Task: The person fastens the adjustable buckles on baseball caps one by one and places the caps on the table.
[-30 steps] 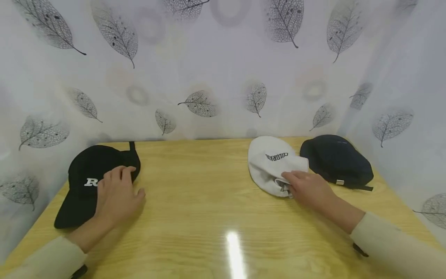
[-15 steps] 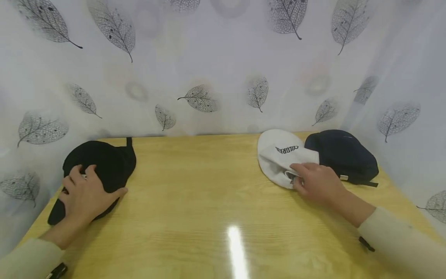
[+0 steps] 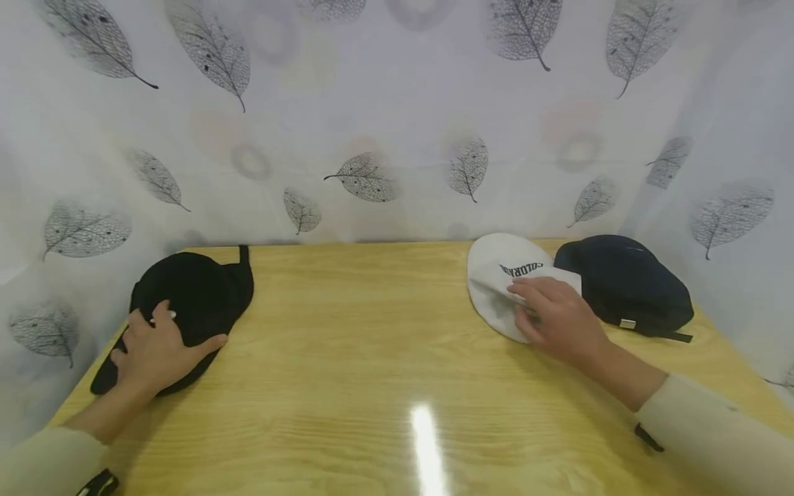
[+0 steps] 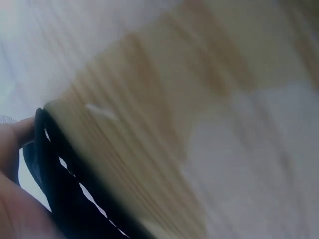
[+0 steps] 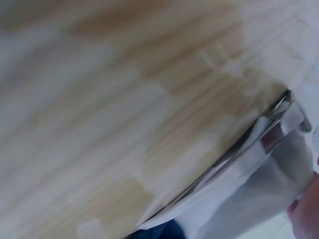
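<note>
While headcam shows wht cap's point(image 3: 496, 289) lettering point(image 3: 523, 269), R wrist shows rim point(image 5: 247, 165).

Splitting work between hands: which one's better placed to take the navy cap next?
Right, probably. The right hand is at the white lettered cap, which lies beside the navy cap; whether it grips the white one is unclear. The left hand rests on the black baseball cap, across the table.

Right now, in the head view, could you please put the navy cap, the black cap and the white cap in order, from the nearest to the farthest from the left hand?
1. Black cap: right under the left hand.
2. White cap: across, in the right half of the view.
3. Navy cap: farther right, past the white cap.
</note>
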Demonstrator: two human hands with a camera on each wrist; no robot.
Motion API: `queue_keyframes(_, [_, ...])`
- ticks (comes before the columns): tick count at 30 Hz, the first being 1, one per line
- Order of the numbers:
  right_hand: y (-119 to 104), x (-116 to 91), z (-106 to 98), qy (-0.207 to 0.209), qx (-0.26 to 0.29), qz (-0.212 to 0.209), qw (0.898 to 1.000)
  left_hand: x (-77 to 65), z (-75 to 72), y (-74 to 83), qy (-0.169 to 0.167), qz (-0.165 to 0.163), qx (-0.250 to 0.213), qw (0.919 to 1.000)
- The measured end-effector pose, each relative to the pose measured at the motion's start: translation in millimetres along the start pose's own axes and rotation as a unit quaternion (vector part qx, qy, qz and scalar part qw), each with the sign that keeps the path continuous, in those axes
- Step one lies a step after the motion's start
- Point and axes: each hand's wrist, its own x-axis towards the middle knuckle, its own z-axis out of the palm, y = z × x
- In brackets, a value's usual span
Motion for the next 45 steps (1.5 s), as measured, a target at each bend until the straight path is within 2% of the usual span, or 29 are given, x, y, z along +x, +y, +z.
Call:
queue_keyframes(3, [-5, 2, 2, -0.006, 0.011, 0.016, 1.0, -0.2, 8.0, 9.0, 0.012, 0.033, 0.0, 0.9994])
queue_keyframes(10, [-11, 6, 5, -0.066, -0.004, 0.053, 0.996, 0.5, 15.9, 29.5, 0.026, 0.095, -0.004, 0.9951])
queue_keyframes(19, [-12, 9, 12, -0.063, -0.004, 0.057, 0.996, 2.8, 20.6, 43.8, 0.043, 0.153, -0.021, 0.9871])
queue_keyframes(28, [-14, 7, 11, -0.094, -0.021, 0.08, 0.992, 6.4, 27.5, 53.2, 0.031, 0.208, -0.031, 0.9772])
queue_keyframes(37, [-15, 9, 10, -0.088, -0.013, 0.081, 0.993, 2.9, 30.2, 68.2, 0.009, 0.277, -0.046, 0.9596])
queue_keyframes(45, [-15, 8, 10, -0.072, -0.014, 0.069, 0.995, 1.1, 37.5, 81.4, -0.014, 0.344, -0.073, 0.9359])
